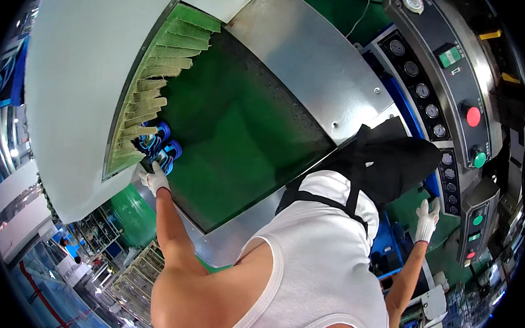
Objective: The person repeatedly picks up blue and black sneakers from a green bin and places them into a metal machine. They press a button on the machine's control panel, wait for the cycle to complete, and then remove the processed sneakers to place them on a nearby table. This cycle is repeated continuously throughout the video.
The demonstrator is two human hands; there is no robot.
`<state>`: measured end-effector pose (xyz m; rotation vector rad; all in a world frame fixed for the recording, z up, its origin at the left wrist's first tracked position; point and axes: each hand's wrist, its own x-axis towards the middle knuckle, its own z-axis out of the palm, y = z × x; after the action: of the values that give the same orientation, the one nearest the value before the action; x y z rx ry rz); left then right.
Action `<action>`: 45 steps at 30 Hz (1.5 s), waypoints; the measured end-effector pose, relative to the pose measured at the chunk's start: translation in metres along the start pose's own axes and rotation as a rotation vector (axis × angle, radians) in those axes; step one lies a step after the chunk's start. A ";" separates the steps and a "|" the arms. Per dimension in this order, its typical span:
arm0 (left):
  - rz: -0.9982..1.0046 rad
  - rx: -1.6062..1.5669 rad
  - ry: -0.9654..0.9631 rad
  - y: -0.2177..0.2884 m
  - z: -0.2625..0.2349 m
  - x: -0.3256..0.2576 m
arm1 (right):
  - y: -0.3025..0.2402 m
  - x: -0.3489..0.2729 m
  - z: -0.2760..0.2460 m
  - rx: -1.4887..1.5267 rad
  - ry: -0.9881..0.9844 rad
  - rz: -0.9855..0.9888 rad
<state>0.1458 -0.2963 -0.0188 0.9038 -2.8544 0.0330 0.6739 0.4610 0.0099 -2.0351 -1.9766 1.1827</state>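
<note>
Two blue shoes [159,145] lie side by side on a green conveyor belt [240,139], right at a curtain of green strips [154,81] hanging at the mouth of a white machine housing [77,77]. My left hand [153,178], in a white glove, reaches out to the nearer shoe and closes on its end. My right hand [427,218], also gloved, is raised with fingers apart beside the lower control box [476,223] and holds nothing. My white vest and black apron [387,161] fill the middle.
A bare metal plate [315,60] borders the belt on the far side. A dark control panel [451,67] carries round gauges, a red button [473,116] and a green button [479,159]. Racks and floor show at the lower left.
</note>
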 end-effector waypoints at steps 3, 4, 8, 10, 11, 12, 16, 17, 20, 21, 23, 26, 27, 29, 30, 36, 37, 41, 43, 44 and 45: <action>0.011 -0.245 -0.226 -0.022 0.046 0.042 | 0.002 0.023 -0.005 -0.243 0.028 0.039; -0.049 -0.202 -0.207 -0.011 0.054 0.039 | -0.001 0.026 -0.008 -0.245 0.042 0.008; -0.195 -0.032 -0.074 0.024 0.033 0.006 | -0.008 0.032 -0.025 -0.316 -0.028 -0.056; 0.169 0.105 -0.110 -0.017 0.058 0.038 | -0.008 0.024 -0.018 -0.189 -0.018 -0.035; 0.191 0.051 -0.010 -0.023 0.074 0.029 | -0.010 0.021 -0.015 -0.091 -0.051 -0.035; 0.334 -0.056 0.024 0.049 0.028 -0.027 | -0.019 0.012 -0.011 -0.072 -0.045 -0.060; 0.476 -0.396 -0.126 0.135 -0.017 -0.118 | -0.092 -0.023 0.022 -0.021 -0.123 -0.205; 0.515 -0.405 -0.133 0.153 -0.005 -0.132 | -0.111 -0.035 0.033 -0.004 -0.136 -0.244; 0.845 -0.543 -0.143 0.200 -0.006 -0.160 | -0.194 -0.074 0.060 -0.095 -0.279 -0.361; 0.813 -0.515 -0.258 0.223 -0.019 -0.162 | -0.226 -0.091 0.068 -0.071 -0.352 -0.405; 0.986 -0.539 -0.345 0.267 -0.044 -0.180 | -0.252 -0.106 0.089 -0.091 -0.382 -0.684; 1.298 -0.739 -0.493 0.329 -0.100 -0.249 | -0.281 -0.120 0.112 -0.215 -0.292 -1.111; 1.374 -0.728 -0.556 0.351 -0.128 -0.280 | -0.286 -0.124 0.116 -0.255 -0.233 -1.152; 1.678 -0.868 -0.614 0.385 -0.171 -0.341 | -0.290 -0.123 0.124 -0.364 -0.109 -1.028; 1.875 -0.891 -0.671 0.403 -0.194 -0.371 | -0.289 -0.116 0.121 -0.415 -0.053 -0.871; 2.542 -1.016 -1.076 0.449 -0.299 -0.529 | -0.172 -0.119 -0.019 0.298 0.154 -0.515; 2.635 -1.069 -0.967 0.453 -0.325 -0.554 | -0.150 -0.128 -0.037 0.504 0.150 -0.439; 2.769 -1.142 -0.659 0.483 -0.371 -0.660 | -0.065 -0.180 -0.065 0.978 0.289 0.029; 2.731 -1.235 -0.625 0.510 -0.370 -0.726 | -0.029 -0.192 -0.043 1.347 0.462 0.091; 2.708 -1.185 -0.722 0.531 -0.364 -0.760 | -0.018 -0.194 -0.037 1.506 0.513 0.127; 2.663 -1.149 -0.734 0.558 -0.358 -0.788 | -0.017 -0.199 -0.040 1.508 0.526 0.205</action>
<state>0.5101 0.6333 0.2331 -2.8884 -1.2296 -1.2670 0.7065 0.3074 0.1402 -1.3643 -0.2726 1.2774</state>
